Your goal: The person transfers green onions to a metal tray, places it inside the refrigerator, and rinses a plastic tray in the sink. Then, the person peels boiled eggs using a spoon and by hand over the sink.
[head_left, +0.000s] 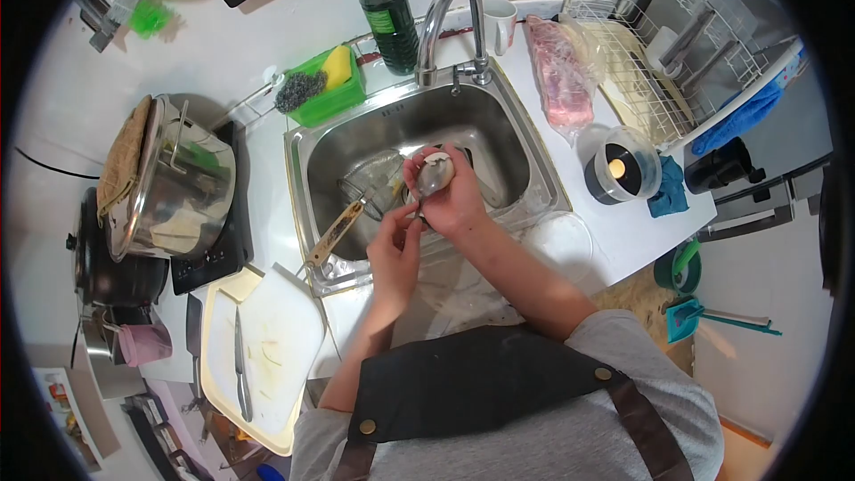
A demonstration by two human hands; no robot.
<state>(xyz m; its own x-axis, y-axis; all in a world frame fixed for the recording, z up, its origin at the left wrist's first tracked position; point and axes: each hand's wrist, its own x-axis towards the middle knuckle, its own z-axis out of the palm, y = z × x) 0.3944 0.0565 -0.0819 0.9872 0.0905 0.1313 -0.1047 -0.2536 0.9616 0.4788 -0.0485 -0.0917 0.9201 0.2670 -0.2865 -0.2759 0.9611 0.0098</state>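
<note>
Over the sink (329,160), my right hand (456,200) is closed around a smooth, rounded, whitish-grey piece of food (435,175); its exact kind I cannot make out. My left hand (396,249) is just below, its fingertips pinched together at the lower end of that piece. A mesh strainer (378,176) lies in the basin to the left of my hands. Its wooden handle (335,236) rests across the sink's front left rim. Above the basin arches the chrome faucet (430,31).
A green caddy (331,105) with sponge and scourer, and a dark green bottle (389,22), stand behind the sink. Left are a steel pot (196,183) and a white cutting board (283,338) with a knife (241,365). Wrapped meat (559,71) and a dish rack (637,80) are right.
</note>
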